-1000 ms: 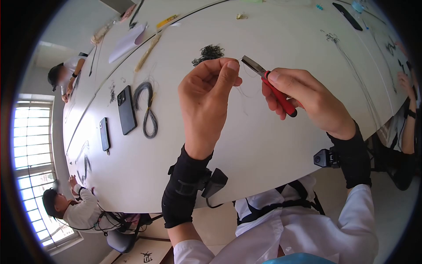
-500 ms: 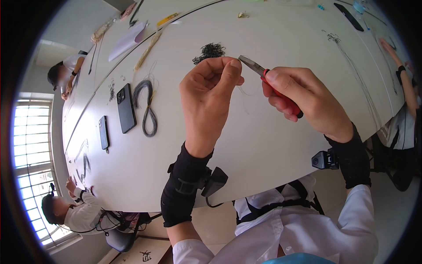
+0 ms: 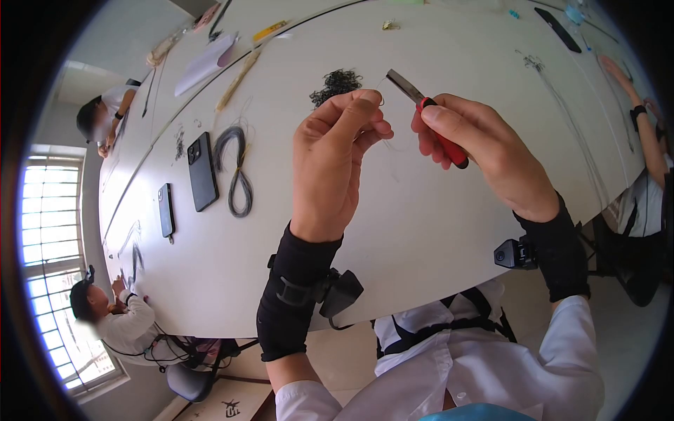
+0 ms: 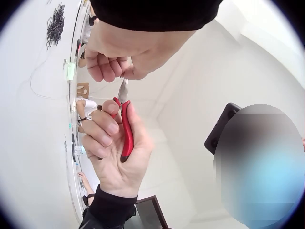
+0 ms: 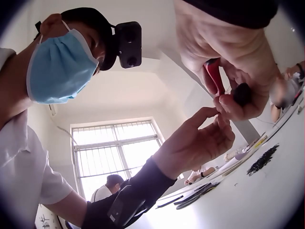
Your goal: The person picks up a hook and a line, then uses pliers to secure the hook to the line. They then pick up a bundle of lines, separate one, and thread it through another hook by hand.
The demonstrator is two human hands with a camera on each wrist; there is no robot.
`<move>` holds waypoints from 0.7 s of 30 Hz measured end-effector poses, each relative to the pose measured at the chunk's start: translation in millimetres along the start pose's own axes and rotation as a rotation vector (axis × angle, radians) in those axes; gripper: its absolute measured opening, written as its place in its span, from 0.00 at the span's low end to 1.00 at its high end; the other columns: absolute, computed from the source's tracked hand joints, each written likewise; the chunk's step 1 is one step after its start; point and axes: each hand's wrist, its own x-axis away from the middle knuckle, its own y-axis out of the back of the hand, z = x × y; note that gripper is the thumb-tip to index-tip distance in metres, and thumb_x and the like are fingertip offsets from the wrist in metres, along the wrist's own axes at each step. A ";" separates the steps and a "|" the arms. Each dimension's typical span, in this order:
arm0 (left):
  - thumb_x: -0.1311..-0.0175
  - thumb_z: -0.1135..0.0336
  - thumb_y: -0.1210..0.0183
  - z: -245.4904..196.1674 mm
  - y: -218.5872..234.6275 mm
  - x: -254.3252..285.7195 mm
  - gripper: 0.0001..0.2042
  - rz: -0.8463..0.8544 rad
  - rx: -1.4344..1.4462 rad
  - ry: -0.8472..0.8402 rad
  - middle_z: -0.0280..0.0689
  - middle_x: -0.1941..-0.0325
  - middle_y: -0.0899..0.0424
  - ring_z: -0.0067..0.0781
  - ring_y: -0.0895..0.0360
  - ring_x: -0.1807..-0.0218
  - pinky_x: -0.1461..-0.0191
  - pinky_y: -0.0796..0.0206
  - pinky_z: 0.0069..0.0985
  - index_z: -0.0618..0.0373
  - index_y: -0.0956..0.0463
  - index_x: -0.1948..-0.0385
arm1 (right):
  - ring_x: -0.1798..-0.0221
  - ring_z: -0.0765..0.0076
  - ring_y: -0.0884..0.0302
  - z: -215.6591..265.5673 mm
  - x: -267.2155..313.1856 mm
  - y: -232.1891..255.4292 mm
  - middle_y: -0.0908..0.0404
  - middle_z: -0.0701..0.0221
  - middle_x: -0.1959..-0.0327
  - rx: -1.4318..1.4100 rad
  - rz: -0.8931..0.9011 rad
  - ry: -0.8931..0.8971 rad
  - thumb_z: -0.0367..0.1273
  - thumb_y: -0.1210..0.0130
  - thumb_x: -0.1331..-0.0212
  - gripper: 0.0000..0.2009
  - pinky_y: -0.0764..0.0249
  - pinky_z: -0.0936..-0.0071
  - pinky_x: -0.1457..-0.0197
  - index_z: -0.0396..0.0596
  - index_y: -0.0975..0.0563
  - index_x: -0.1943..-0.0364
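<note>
While both hands stay raised over the broad white tabletop (image 3: 414,231), their spacing differs from half a second ago: the tips of the red-handled pliers with tapered grey metal jaws (image 3: 417,95) then sat right beside the left fingertips; now they stand apart, toward 1 o'clock. Left hand (image 3: 328,158): thumb and forefinger pinch a small, dark, curved, thin piece (image 3: 382,100), its bend now showing at their 3 o'clock edge; too small to tell more. Right hand (image 3: 486,146): fingers wrap the red handles, thumb along the upper side. Pliers point to 11 o'clock, black handle end to 5 o'clock; cannot tell whether the jaws grip anything. Tangled heap of small black wiry pieces (image 3: 335,84) lies at 12 o'clock of the left hand. Figure-eight bundle of grey cord with a yellow tie (image 3: 242,195) lies at 8 o'clock.
</note>
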 end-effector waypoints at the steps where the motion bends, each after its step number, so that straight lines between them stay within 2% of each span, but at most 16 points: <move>1: 0.28 0.67 0.42 0.4 1.2 0.2 0.08 0.026 0.040 0.023 0.34 0.63 0.17 0.26 0.21 0.60 0.46 0.29 0.27 0.61 0.18 0.57 | 0.66 0.79 0.29 -2.8 -0.8 -3.0 0.23 0.72 0.68 -0.006 -0.029 0.033 0.44 0.49 0.28 0.17 0.34 0.80 0.60 0.42 0.22 0.59; 4: 0.27 0.68 0.43 1.7 -2.7 3.5 0.07 0.037 0.095 0.042 0.33 0.61 0.17 0.24 0.21 0.59 0.45 0.30 0.27 0.59 0.18 0.57 | 0.60 0.77 0.27 -4.8 -3.8 -8.8 0.21 0.71 0.63 -0.061 -0.086 0.066 0.42 0.44 0.31 0.16 0.32 0.79 0.52 0.42 0.23 0.54; 7: 0.27 0.68 0.43 2.8 -10.4 7.9 0.07 0.060 0.087 0.050 0.33 0.59 0.17 0.24 0.22 0.59 0.45 0.30 0.27 0.59 0.19 0.57 | 0.59 0.76 0.26 -4.3 -8.7 -11.8 0.22 0.72 0.63 -0.212 -0.117 0.022 0.39 0.41 0.33 0.14 0.30 0.78 0.51 0.42 0.23 0.53; 16: 0.27 0.67 0.41 6.3 -9.2 7.5 0.09 0.118 0.062 0.065 0.33 0.59 0.18 0.23 0.23 0.58 0.46 0.31 0.27 0.61 0.19 0.54 | 0.63 0.75 0.27 -8.3 -12.5 -1.2 0.23 0.73 0.65 -0.391 -0.033 0.017 0.36 0.41 0.35 0.12 0.29 0.75 0.53 0.43 0.23 0.54; 19: 0.28 0.69 0.40 2.8 -12.5 4.2 0.10 0.037 -0.318 -0.221 0.33 0.60 0.18 0.23 0.23 0.57 0.47 0.30 0.25 0.63 0.20 0.51 | 0.67 0.76 0.25 -5.5 -11.4 4.6 0.21 0.72 0.68 -0.452 0.030 -0.004 0.35 0.41 0.37 0.11 0.31 0.77 0.58 0.44 0.20 0.56; 21: 0.33 0.75 0.37 1.1 -7.5 -0.2 0.12 0.082 -0.530 -0.449 0.35 0.56 0.18 0.24 0.22 0.54 0.47 0.29 0.25 0.64 0.20 0.49 | 0.68 0.75 0.25 -5.2 -10.7 10.4 0.21 0.72 0.69 -0.472 0.052 -0.049 0.35 0.41 0.37 0.11 0.30 0.77 0.59 0.43 0.20 0.57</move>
